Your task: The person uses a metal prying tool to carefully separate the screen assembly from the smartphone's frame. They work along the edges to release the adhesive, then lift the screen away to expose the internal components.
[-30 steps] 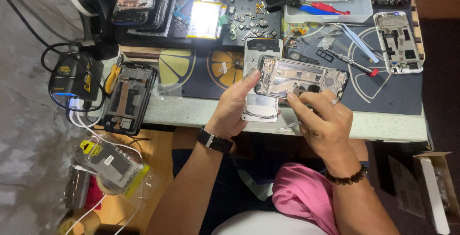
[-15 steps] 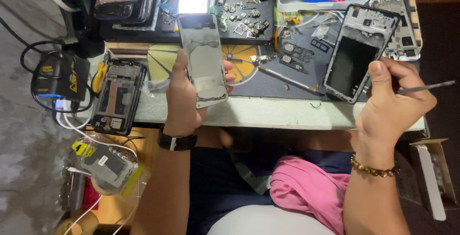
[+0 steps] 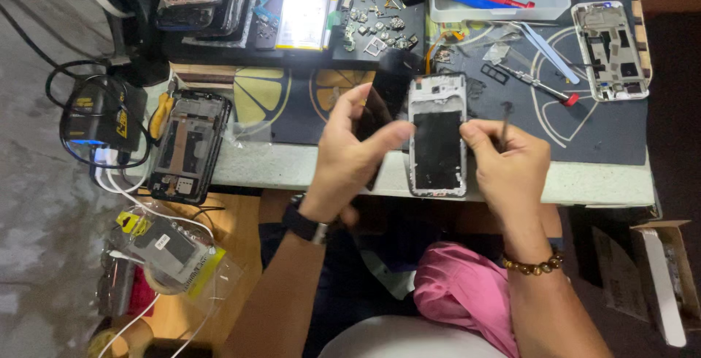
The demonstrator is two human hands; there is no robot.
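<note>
Gripping one dark screen panel [image 3: 381, 109] in the left hand [image 3: 350, 157], one white phone frame [image 3: 437, 135] and one thin tool [image 3: 504, 120] in the right hand [image 3: 507, 164], above the table edge [image 3: 277, 168]. Lying apart: two more stripped frames, one black [image 3: 186, 146], one white [image 3: 610, 51].

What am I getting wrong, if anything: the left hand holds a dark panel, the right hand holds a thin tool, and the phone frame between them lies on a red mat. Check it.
One detail is wrong: the mat is dark, nearly black, with pale line patterns, not red. The head view shows it. The rest stands: the left hand holds a dark panel, the right hand holds a thin tool, and the phone frame lies between them.
</note>
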